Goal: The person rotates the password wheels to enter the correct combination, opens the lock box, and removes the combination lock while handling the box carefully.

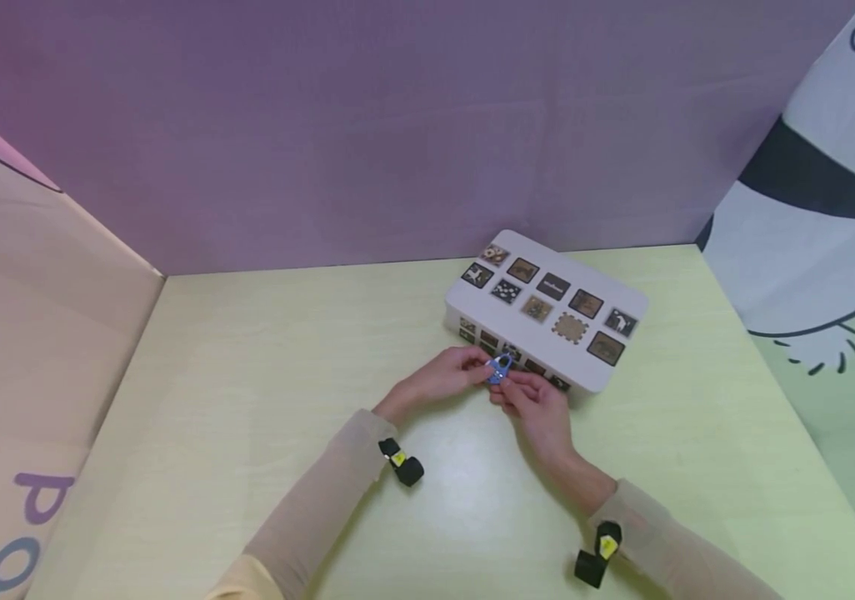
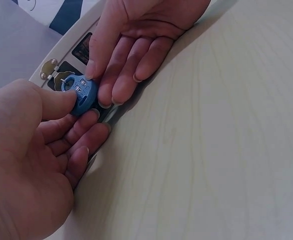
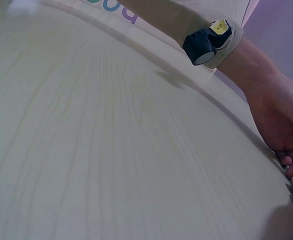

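Note:
A small blue combination padlock point(image 2: 86, 95) with number dials on its face is at the front side of a white box point(image 1: 555, 292). My left hand point(image 1: 452, 373) pinches the padlock's left side between thumb and fingers. From the right, my right hand point(image 1: 543, 417) holds its other edge, thumb tip close by the dials and fingers curled below. The padlock's shackle is by a brass-coloured clasp point(image 2: 49, 70) on the box wall. In the right wrist view, the left hand point(image 3: 279, 112) shows at the right edge, and the padlock is hidden.
The box's lid bears rows of dark and tan square pictures. It stands angled on a pale wood-grain table point(image 1: 285, 358), near a purple back panel point(image 1: 360, 142). Printed panels rise at left and right. Each sleeve carries a black wrist camera point(image 1: 405, 467).

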`<control>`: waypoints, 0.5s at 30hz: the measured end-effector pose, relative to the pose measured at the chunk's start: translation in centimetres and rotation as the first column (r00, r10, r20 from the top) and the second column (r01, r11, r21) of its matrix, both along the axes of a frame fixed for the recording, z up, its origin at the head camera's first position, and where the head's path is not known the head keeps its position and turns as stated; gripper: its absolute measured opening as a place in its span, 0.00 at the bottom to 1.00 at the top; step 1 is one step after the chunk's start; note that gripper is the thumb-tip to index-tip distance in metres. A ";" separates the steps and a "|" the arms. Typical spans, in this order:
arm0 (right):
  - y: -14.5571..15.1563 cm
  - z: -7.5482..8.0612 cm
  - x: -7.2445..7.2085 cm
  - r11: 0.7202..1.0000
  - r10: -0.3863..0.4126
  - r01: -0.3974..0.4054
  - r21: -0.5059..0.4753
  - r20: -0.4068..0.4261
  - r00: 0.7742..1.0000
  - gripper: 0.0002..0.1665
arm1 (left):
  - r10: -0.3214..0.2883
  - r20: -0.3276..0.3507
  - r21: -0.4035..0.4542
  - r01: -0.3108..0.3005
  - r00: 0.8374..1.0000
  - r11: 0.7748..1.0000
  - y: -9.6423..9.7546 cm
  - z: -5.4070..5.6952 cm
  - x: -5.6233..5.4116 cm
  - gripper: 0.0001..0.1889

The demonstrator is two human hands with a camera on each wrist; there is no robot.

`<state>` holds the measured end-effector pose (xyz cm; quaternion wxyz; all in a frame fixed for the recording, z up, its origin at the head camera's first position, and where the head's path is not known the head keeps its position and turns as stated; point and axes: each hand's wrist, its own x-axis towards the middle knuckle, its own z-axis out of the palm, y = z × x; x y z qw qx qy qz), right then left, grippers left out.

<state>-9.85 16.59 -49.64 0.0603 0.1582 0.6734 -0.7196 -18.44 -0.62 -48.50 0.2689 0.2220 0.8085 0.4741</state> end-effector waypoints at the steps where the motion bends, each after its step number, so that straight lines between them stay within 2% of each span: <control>1: 0.0 0.0 0.0 1.000 -0.001 0.001 0.001 0.001 1.000 0.17 | 0.001 0.000 -0.001 -0.001 1.000 1.000 0.0 0.1 0.0 0.15; 15: 0.0 0.0 0.0 1.000 -0.001 0.001 -0.009 -0.010 1.000 0.17 | 0.004 0.004 -0.006 -0.004 1.000 1.000 0.1 0.2 0.1 0.15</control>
